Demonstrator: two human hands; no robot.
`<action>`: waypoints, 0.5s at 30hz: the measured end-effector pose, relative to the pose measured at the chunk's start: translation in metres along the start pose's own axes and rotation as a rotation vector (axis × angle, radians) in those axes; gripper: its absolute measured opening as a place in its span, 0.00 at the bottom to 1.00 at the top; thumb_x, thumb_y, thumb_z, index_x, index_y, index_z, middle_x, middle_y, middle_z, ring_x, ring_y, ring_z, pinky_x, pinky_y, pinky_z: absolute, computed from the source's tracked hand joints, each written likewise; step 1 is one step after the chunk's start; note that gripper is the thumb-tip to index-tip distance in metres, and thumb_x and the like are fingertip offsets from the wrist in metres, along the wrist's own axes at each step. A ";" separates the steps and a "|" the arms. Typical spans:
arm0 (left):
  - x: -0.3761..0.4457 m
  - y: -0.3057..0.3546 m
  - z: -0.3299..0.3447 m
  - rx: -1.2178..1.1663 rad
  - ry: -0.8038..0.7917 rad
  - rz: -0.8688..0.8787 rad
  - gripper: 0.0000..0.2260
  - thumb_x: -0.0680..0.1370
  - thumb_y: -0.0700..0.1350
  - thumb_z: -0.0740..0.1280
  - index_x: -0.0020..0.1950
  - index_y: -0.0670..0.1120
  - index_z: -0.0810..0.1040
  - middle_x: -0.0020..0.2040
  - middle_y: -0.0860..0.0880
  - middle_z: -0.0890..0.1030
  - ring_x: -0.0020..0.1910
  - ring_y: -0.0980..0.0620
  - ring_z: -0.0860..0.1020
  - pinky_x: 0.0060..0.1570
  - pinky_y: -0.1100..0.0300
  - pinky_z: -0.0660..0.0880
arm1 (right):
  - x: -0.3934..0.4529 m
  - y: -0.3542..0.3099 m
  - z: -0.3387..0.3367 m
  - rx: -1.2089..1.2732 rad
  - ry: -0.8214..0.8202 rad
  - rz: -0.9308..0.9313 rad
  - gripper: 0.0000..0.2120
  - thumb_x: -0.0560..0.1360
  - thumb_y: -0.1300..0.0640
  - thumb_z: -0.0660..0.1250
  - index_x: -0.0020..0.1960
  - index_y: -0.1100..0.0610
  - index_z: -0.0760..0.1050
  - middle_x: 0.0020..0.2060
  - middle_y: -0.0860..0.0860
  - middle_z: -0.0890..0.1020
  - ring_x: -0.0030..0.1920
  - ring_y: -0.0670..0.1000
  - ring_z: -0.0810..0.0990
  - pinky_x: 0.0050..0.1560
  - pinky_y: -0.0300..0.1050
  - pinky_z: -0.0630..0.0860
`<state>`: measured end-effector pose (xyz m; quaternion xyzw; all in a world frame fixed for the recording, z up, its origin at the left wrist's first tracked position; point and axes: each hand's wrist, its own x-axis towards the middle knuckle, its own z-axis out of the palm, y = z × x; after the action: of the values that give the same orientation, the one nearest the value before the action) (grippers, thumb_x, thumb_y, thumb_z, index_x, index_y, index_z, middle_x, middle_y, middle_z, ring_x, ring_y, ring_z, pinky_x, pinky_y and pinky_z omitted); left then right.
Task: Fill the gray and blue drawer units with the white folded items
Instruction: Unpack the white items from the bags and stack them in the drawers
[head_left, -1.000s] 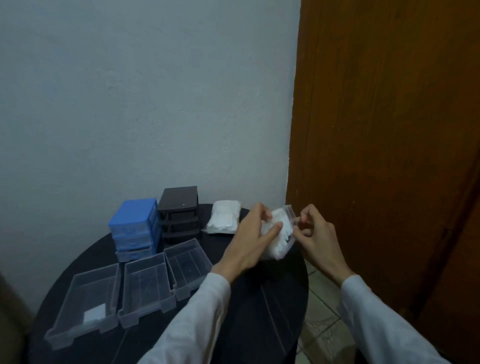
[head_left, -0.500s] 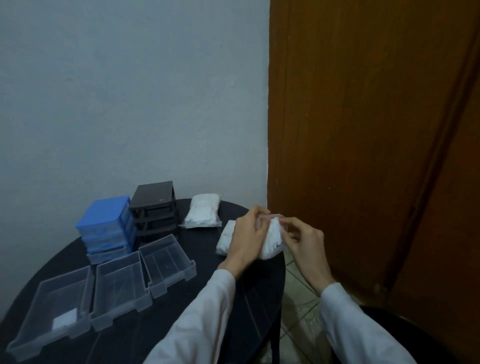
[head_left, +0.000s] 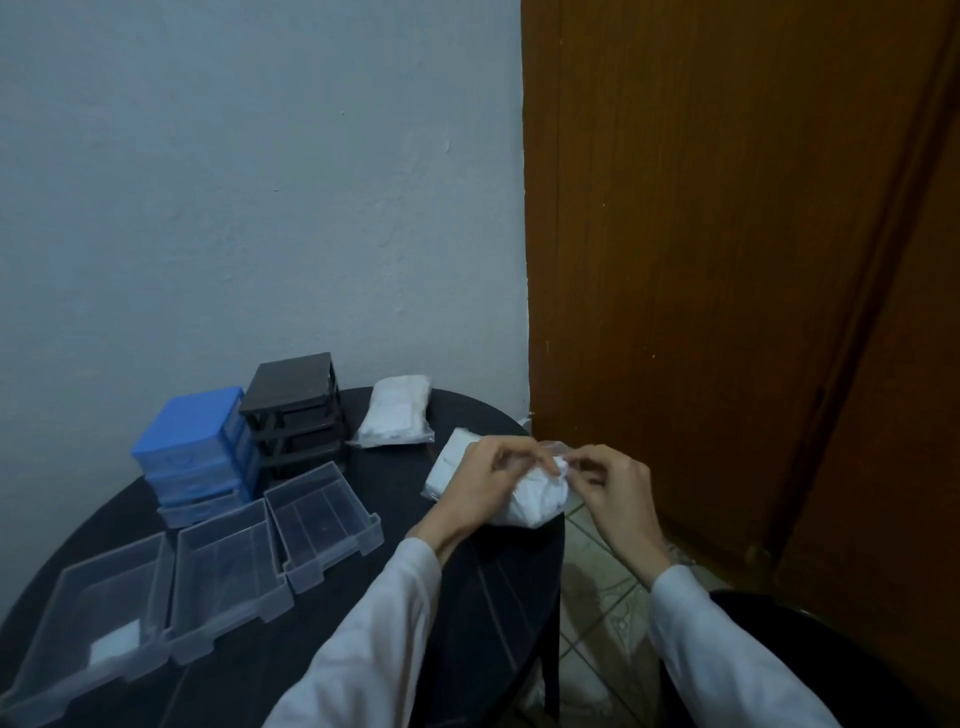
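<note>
Gripping a white bundle (head_left: 530, 501) in clear plastic, the left hand (head_left: 480, 480) has its fingers curled over the top, above the table's (head_left: 457, 613) edge at about 3 o'clock. Right hand (head_left: 615, 486) meets it from the other side, fingertips pinching the plastic at the bundle's upper end. Both sleeves white.

Just behind the left hand, partly hidden by it, a flat white pack (head_left: 449, 462) lies on the tabletop. Second bagged pack (head_left: 397, 418) sits further back, near 1 o'clock, just beside the dark unit.

Dark gray unit (head_left: 296, 410) stands at 12 o'clock against the wall; its slots look open, no drawers seen in them. Blue unit (head_left: 200, 449) stands touching or nearly touching its left side, around 11 o'clock; its drawers appear to be in place, the lowest one protruding a little.

Three clear drawers in a row in front of the units, running from 12 toward 8 o'clock: the right drawer (head_left: 324, 525), the middle drawer (head_left: 228, 582), the left drawer (head_left: 91, 629). They lie side by side, edges touching or nearly so. Left drawer holds one small white item (head_left: 117, 642) at its near end. The other two show only their ribbed bottoms.

Table round, black. Tiled floor (head_left: 597, 613) at right, brown wooden door (head_left: 727, 260) beyond, pale wall (head_left: 260, 182) behind the units.
</note>
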<state>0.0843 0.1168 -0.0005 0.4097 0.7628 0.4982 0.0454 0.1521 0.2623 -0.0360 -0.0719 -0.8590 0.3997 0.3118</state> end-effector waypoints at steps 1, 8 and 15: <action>0.000 0.000 0.000 0.013 -0.002 -0.010 0.12 0.78 0.39 0.62 0.46 0.53 0.83 0.49 0.53 0.83 0.53 0.55 0.79 0.60 0.52 0.73 | 0.000 0.001 0.000 -0.003 -0.001 0.004 0.08 0.73 0.65 0.68 0.50 0.58 0.80 0.46 0.50 0.81 0.46 0.44 0.78 0.41 0.29 0.73; -0.004 -0.004 0.008 0.071 0.093 -0.089 0.09 0.75 0.43 0.69 0.55 0.49 0.82 0.55 0.54 0.82 0.55 0.61 0.78 0.62 0.59 0.73 | -0.002 0.003 0.001 0.078 -0.063 0.006 0.06 0.73 0.64 0.68 0.49 0.58 0.80 0.44 0.47 0.79 0.45 0.41 0.78 0.41 0.27 0.74; -0.005 -0.013 0.012 0.129 0.129 -0.104 0.14 0.69 0.41 0.74 0.54 0.46 0.82 0.54 0.52 0.83 0.55 0.59 0.78 0.61 0.56 0.74 | -0.001 0.005 0.005 0.048 -0.206 -0.007 0.07 0.72 0.61 0.70 0.50 0.57 0.78 0.46 0.45 0.75 0.46 0.40 0.76 0.43 0.24 0.73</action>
<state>0.0853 0.1198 -0.0188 0.3387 0.8148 0.4704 -0.0042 0.1494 0.2623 -0.0422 -0.0200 -0.8769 0.4241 0.2252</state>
